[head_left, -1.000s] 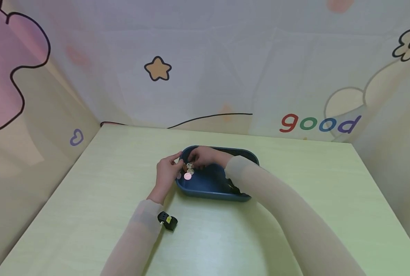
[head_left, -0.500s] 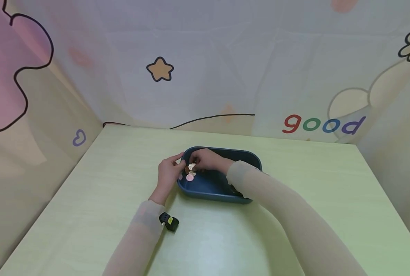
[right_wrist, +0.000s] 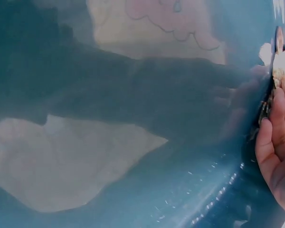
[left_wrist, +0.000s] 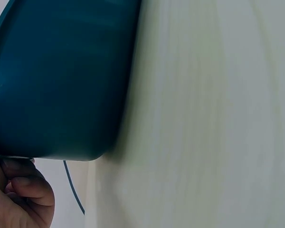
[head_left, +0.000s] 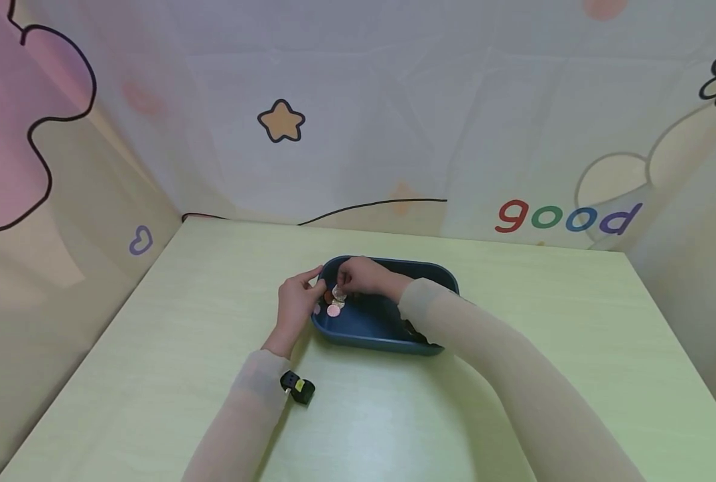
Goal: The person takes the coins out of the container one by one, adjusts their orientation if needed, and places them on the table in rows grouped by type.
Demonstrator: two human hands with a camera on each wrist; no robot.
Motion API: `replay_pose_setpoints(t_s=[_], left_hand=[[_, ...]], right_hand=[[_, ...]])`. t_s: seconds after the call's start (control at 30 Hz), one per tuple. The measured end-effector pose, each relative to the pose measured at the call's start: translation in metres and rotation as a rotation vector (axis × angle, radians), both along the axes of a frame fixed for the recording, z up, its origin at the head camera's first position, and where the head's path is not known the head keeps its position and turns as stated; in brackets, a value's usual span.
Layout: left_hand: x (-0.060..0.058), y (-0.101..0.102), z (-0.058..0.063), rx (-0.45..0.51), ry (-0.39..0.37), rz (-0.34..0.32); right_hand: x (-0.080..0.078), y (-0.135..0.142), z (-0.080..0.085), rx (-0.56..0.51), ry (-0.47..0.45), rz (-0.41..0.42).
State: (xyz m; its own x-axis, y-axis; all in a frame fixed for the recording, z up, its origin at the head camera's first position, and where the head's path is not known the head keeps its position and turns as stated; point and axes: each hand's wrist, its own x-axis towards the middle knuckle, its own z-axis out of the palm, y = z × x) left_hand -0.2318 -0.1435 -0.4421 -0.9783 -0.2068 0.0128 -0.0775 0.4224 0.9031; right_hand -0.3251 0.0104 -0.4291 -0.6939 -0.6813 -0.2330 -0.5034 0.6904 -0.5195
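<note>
A dark blue tray (head_left: pixel 370 321) with rounded corners sits on the table. My left hand (head_left: pixel 294 304) grips its left end, the thumb at the rim and the fingers outside. In the left wrist view, curled fingers (left_wrist: pixel 31 190) show beside the tray wall (left_wrist: pixel 61 85). Inside the left end lie several coins: a pinkish one (head_left: pixel 333 310), a brown one (head_left: pixel 328 296) and silvery ones. My right hand (head_left: pixel 366 276) reaches into the tray and pinches a silvery coin (head_left: pixel 339 293) at its fingertips. The right wrist view shows the fingers (right_wrist: pixel 278 114) against coins (right_wrist: pixel 279 71), partly cut off.
The pale green table (head_left: pixel 153 375) spreads around the tray. A printed cloth backdrop (head_left: pixel 358 134) stands behind and at the sides. A small black camera (head_left: pixel 298 387) is strapped to the left wrist. Dark reflections or shapes show in the tray near the right forearm.
My right fingers have shifted slightly toward the front, down onto the silvery coin, which they now pinch. The left hand stays at the tray's left end. The whole view has drifted slightly.
</note>
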Motion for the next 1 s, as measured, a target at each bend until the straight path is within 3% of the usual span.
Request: replay_pose_setpoints(t_s=[0.3,0.77,1.0], left_hand=[[-0.001,0.002,-0.001,0.006,-0.001,0.003],[-0.001,0.002,-0.001,0.014,-0.015,0.022],[-0.002,0.003,-0.003,-0.004,-0.017,0.026]], right_hand=[[-0.003,0.007,0.016,0.002,-0.063,0.022],[-0.004,0.040,0.063,-0.051,-0.149,0.021],[0.001,0.059,0.081,-0.105,-0.150,-0.046]])
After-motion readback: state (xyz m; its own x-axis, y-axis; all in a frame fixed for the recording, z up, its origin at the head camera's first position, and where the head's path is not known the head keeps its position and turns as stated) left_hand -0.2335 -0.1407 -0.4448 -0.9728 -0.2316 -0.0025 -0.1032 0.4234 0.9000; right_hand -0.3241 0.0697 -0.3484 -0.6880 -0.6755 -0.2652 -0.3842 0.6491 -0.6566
